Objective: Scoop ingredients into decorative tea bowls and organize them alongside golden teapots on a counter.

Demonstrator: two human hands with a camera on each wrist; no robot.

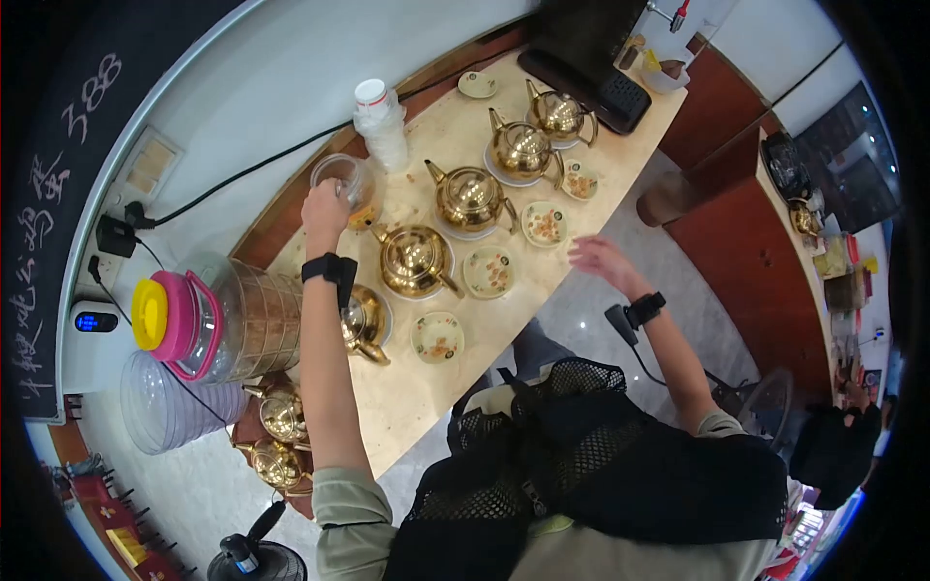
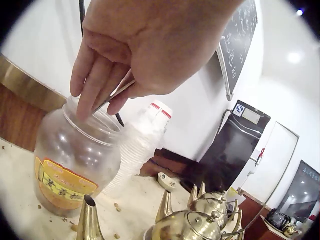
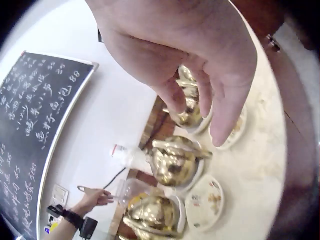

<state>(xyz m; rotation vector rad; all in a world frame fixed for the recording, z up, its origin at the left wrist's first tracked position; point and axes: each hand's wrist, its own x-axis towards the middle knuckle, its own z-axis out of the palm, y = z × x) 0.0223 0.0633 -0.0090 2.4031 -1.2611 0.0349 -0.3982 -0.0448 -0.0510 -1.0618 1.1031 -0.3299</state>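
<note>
At the mouth of a clear plastic jar (image 1: 366, 194) (image 2: 75, 142), the left hand (image 1: 326, 208) (image 2: 145, 50) pinches a thin metal handle (image 2: 118, 94) that slants over the rim. An orange-yellow label (image 2: 67, 185) is on the jar; any scoop end is hidden. The right hand (image 1: 605, 261) (image 3: 190, 50) hovers by the table's front edge, fingers loosely spread and holding nothing. Close to it lie small patterned dishes (image 1: 544, 225) (image 3: 206, 203) with brownish pieces. Between the hands stand several gold teapots (image 1: 469, 198) (image 3: 175, 161), some visibly on white saucers.
Stacked plastic cups (image 1: 385, 140) stand behind the jar. A large pink-lidded container (image 1: 257, 320) is at the left, with more gold teapots (image 1: 281, 414) below it. A black appliance (image 1: 591, 58) occupies the table's far end. A black cable (image 1: 262, 163) runs along the wall.
</note>
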